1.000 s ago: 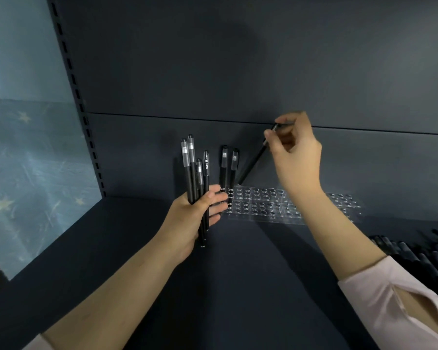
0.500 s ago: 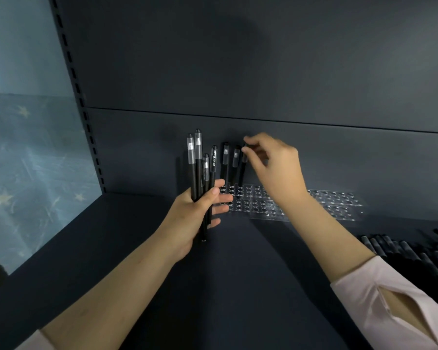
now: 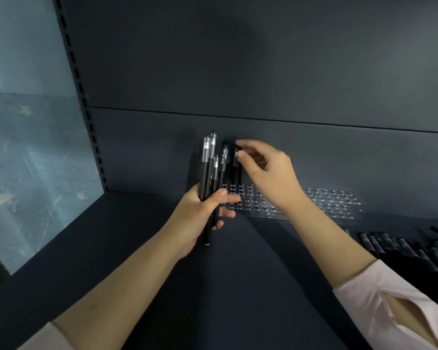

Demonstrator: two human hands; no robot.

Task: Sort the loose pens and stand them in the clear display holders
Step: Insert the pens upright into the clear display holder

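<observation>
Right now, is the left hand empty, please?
No, the left hand grips a bundle of black pens while the right hand pinches a standing pen.

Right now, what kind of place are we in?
Probably a shop's stationery display: a dark shelf with a slotted post, a clear pen holder, and a pile of loose pens.

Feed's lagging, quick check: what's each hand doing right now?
Left hand: grips a bunch of black clear-capped pens.
Right hand: pinches a black pen standing in the clear plastic holder.
</observation>
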